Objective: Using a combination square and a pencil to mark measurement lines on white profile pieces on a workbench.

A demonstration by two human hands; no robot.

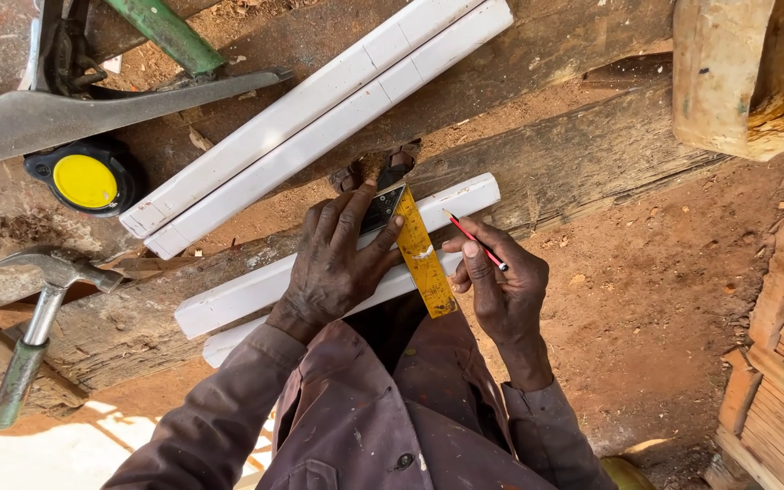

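Red earth and wood chips surround a rough, weathered wooden beam (583, 163) that runs slantwise as a workbench. On its near edge lie two white strips (256, 295) side by side. The left hand (333, 263) presses flat on them, fingers spread, pinning a yellow square (421, 254) across the strips. The right hand (501, 286) sits just beside the square's blade, fingers closed around a red pencil (475, 240) whose tip points toward the strip's far end. Another pair of white strips (319, 113) rests farther up the beam. Near the beam's left end lie a yellow tape measure (85, 180), a claw hammer (43, 318) and a handsaw (93, 109).
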